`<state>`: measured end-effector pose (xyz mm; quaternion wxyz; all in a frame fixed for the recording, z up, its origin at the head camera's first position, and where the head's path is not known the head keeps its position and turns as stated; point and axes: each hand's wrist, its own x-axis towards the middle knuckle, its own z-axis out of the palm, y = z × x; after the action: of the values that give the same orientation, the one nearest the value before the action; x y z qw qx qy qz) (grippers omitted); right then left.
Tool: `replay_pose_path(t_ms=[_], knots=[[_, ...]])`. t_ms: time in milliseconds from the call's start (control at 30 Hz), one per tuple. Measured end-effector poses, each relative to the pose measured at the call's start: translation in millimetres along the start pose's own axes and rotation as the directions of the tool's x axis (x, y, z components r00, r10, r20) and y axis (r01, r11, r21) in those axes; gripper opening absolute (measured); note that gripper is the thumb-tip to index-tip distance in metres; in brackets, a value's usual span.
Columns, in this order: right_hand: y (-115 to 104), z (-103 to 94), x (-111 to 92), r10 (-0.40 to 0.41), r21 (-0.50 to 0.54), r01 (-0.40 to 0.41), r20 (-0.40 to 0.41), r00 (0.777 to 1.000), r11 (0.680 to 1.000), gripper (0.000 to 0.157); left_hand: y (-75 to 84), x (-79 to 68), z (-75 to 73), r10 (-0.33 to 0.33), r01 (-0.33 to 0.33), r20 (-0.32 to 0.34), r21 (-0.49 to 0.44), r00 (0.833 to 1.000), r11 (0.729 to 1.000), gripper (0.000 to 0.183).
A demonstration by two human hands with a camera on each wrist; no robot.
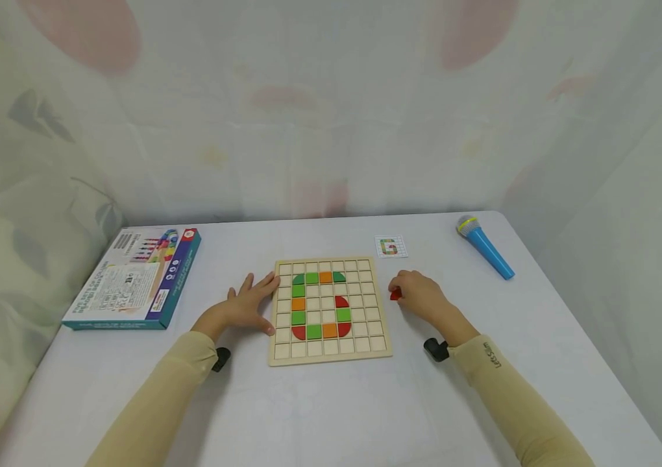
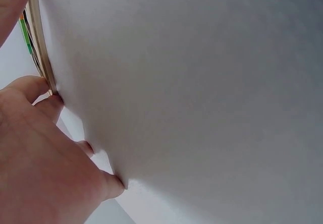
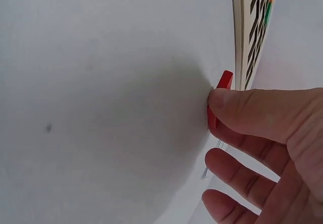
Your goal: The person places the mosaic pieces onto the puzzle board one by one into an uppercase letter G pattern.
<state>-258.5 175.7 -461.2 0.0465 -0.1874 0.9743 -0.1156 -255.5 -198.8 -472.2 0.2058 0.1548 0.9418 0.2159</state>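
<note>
A square wooden grid board (image 1: 331, 359) lies flat on the white table. Green, orange and red tiles in its cells form a letter G, with rounded tiles at the corners. My left hand (image 1: 247, 306) is at the board's left side, fingers spread; its thumb and a fingertip meet the edge, seen also in the left wrist view. Just right of the board, my right hand (image 1: 420, 295) pinches a small red tile (image 3: 227, 78) between thumb and index finger, low over the tabletop. Its other fingers (image 3: 239, 176) are loosely bent.
Behind the right hand lies a small card (image 1: 399, 253) printed with a coloured G on a grid. A blue toy microphone (image 1: 490, 251) rests at the back right. At the left is a flat printed box (image 1: 179, 275). A pale curtain (image 1: 307, 130) hangs behind the table.
</note>
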Motion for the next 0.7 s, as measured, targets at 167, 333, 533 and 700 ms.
replay_pose_path(t_ms=[167, 333, 533, 700], knots=[[2, 0.5, 0, 0.002, 0.007, -0.002, 0.009, 1.000, 1.000, 0.024, 0.5, -0.8, -1.0, 0.003, -0.003, -0.001, -0.003, 1.000, 1.000, 0.113], [2, -0.7, 1, -0.014, -0.002, 0.014, 0.010, 1.000, 1.000, 0.020, 0.8, -1.5, -1.5, -0.004, 0.004, 0.007, -0.006, 1.000, 1.000, 0.113], [-9, -8.4, 3, -0.084, 0.008, 0.085, -0.053, 0.995, 0.996, 0.019, 1.4, -1.6, -1.9, 0.001, -0.001, 0.008, -0.019, 1.000, 1.000, 0.113], [-40, -15.8, 15, -0.158, 0.022, 0.160, -0.071, 0.985, 0.987, 0.020, 1.5, -2.4, -2.4, 0.008, -0.008, 0.006, -0.019, 1.000, 1.000, 0.113]])
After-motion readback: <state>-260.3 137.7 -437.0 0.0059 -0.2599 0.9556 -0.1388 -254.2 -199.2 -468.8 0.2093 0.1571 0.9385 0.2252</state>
